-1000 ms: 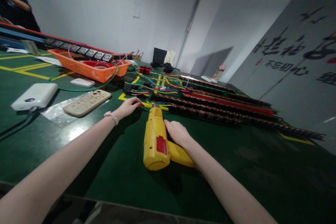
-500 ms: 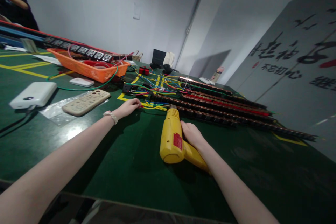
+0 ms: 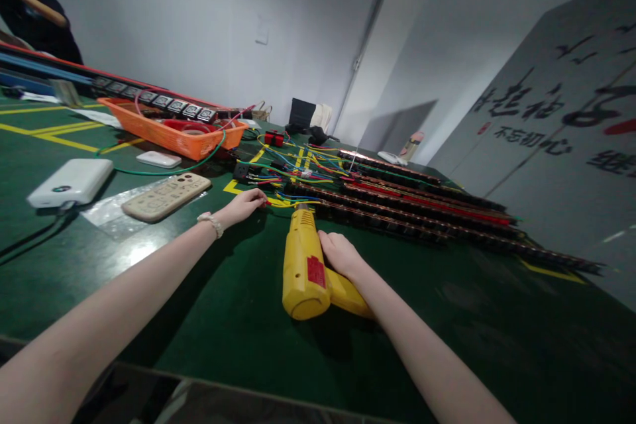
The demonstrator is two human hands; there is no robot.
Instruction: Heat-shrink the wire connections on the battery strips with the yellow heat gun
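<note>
Heat gun of yellow plastic with a red label (image 3: 305, 278) is held near the centre, nozzle pointing to the far side, handle angled off to the right. The bare right hand (image 3: 340, 253) is wrapped around that handle — the fingertips are hidden. Left of the nozzle runs a thin yellow wire with a red end (image 3: 281, 205); the bare left hand (image 3: 244, 205) pinches the red end between closed fingertips, the wire leading rightward from them. Long dark strips with copper-coloured edges (image 3: 385, 217) lie to the right. On the left, a beige button-covered remote control (image 3: 166, 197) rests partly over a clear plastic bag (image 3: 106, 217) — all on the green tabletop (image 3: 233, 324).
</note>
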